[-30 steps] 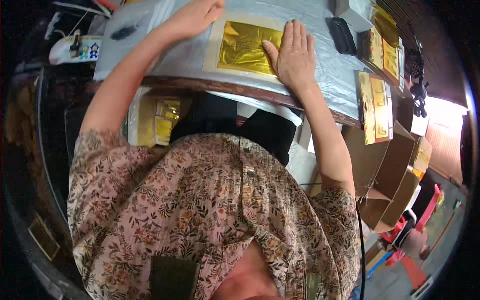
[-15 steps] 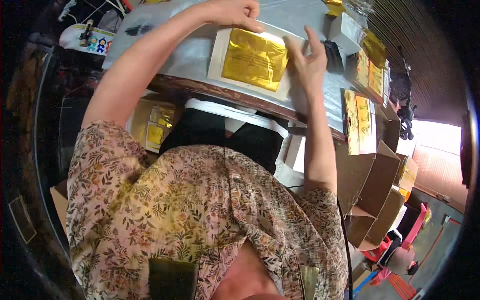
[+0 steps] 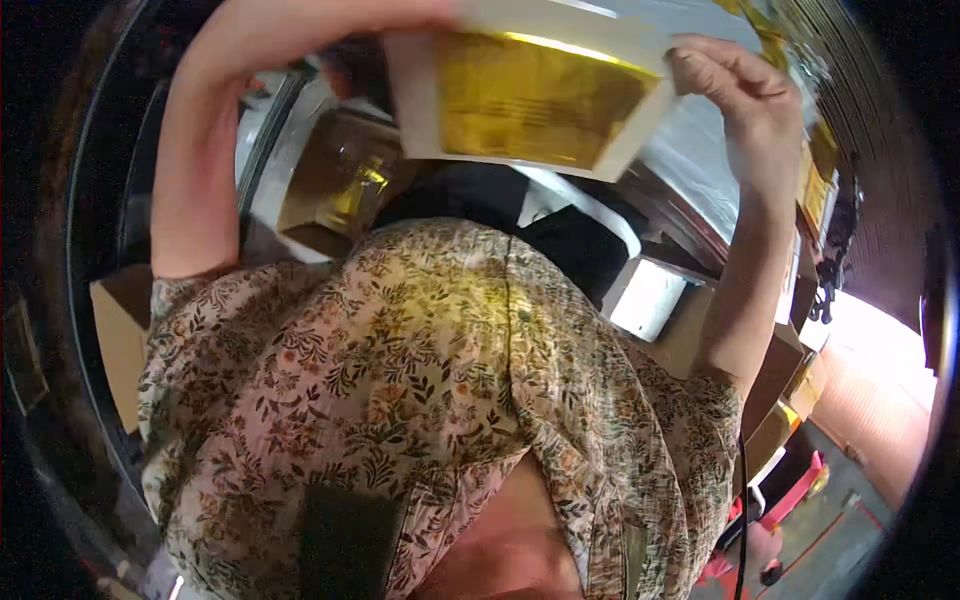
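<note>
A white board with a sheet of gold foil (image 3: 540,95) on its face is held up at the top of the view, tilted over the near edge of the table. My right hand (image 3: 745,85) pinches the board's right edge between thumb and fingers. My left arm reaches across the top to the board's upper left side. There my left hand (image 3: 440,12) is smeared and partly cut off, and its fingers do not show. The board itself is somewhat blurred.
A grey-covered table (image 3: 700,190) lies behind and right of the board. An open cardboard box (image 3: 312,195) with gold foil inside stands below left. Another carton (image 3: 118,345) is at far left, and more cardboard boxes (image 3: 785,375) stand on the right.
The gold-foiled board has come up off the table and toward me. My right hand, open beside it before, has closed on its right edge. My view has shifted too.
</note>
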The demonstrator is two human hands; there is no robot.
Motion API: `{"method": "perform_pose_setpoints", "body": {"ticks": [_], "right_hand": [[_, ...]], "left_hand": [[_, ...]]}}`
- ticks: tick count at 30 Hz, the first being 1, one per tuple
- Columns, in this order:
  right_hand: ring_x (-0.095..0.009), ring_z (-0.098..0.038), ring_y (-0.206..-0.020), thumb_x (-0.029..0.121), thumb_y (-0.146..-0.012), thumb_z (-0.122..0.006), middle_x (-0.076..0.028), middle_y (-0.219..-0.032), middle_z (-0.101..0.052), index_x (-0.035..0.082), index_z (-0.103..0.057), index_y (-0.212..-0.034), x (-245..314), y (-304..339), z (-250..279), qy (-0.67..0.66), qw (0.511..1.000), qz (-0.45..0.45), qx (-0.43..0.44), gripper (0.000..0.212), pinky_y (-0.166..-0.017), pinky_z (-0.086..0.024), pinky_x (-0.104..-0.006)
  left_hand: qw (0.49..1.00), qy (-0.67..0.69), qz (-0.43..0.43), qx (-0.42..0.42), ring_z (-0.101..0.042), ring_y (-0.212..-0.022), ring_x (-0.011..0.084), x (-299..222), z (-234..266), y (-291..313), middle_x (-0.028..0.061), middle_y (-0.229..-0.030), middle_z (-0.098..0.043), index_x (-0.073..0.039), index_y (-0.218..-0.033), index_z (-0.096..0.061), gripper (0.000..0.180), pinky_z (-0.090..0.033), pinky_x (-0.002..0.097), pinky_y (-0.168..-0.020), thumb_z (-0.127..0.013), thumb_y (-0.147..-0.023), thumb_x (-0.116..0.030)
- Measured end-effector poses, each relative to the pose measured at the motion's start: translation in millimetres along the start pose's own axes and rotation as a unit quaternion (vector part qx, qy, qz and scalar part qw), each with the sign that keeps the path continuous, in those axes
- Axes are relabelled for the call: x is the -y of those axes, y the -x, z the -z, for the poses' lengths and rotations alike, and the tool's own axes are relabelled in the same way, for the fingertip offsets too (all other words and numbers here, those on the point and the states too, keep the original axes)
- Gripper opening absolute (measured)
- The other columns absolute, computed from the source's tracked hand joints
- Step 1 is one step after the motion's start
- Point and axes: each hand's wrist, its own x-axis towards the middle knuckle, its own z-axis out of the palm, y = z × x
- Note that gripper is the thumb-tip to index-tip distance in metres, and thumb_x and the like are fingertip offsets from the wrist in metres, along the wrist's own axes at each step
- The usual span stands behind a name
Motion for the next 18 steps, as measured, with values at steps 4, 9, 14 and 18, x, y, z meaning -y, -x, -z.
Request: {"method": "perform_pose_setpoints", "body": {"ticks": [4, 9, 14, 18], "right_hand": [[-0.019, -0.073, -0.099, 0.011, -0.095, -0.073, -0.011, -0.105, -0.077, -0.001, -0.075, -0.115, 1.7, 27.4, -39.9, 0.184, 0.980, 0.006, 0.079, 0.024, -0.089, -0.058, -0.0311], [-0.015, -0.071, -0.094, 0.007, -0.095, -0.072, -0.011, -0.101, -0.077, -0.005, -0.072, -0.117, -32.1, 71.9, -38.3, 0.087, 0.963, -0.126, 0.220, 0.025, -0.083, -0.055, -0.0266], [-0.015, -0.069, -0.100, 0.003, -0.096, -0.070, -0.011, -0.110, -0.075, -0.008, -0.069, -0.119, -78.4, 98.0, -47.7, 0.101, 0.959, -0.114, 0.241, 0.025, -0.086, -0.055, -0.0283], [-0.018, -0.070, -0.104, 0.002, -0.097, -0.068, -0.014, -0.112, -0.074, -0.010, -0.067, -0.121, -90.1, 129.3, -44.7, 0.173, 0.942, -0.195, 0.210, 0.027, -0.089, -0.056, -0.0294]], "left_hand": [[0.971, 0.147, 0.085, -0.167, -0.059, -0.072, 0.0057, 122.4, -82.3, 91.4, -0.0020, -0.074, -0.064, -0.005, -0.095, -0.077, 0.031, -0.047, 0.0243, -0.065, -0.070, -0.097, -0.035], [0.797, 0.410, 0.391, -0.212, -0.054, -0.060, 0.0122, 300.3, -333.0, 193.0, -0.0001, -0.070, -0.060, -0.004, -0.090, -0.074, 0.047, -0.041, 0.0306, -0.053, -0.067, -0.097, -0.050], [0.629, 0.678, 0.232, -0.302, -0.056, -0.061, 0.0150, 387.9, -542.2, 250.9, 0.0046, -0.085, -0.066, -0.015, -0.099, -0.066, 0.026, -0.039, 0.0303, -0.052, -0.065, -0.098, -0.041], [0.917, 0.022, 0.276, -0.288, -0.061, -0.065, 0.0244, 350.5, -598.3, 142.2, 0.0138, -0.086, -0.068, -0.008, -0.124, -0.062, 0.035, -0.050, 0.0381, -0.063, -0.064, -0.096, -0.029]]}}
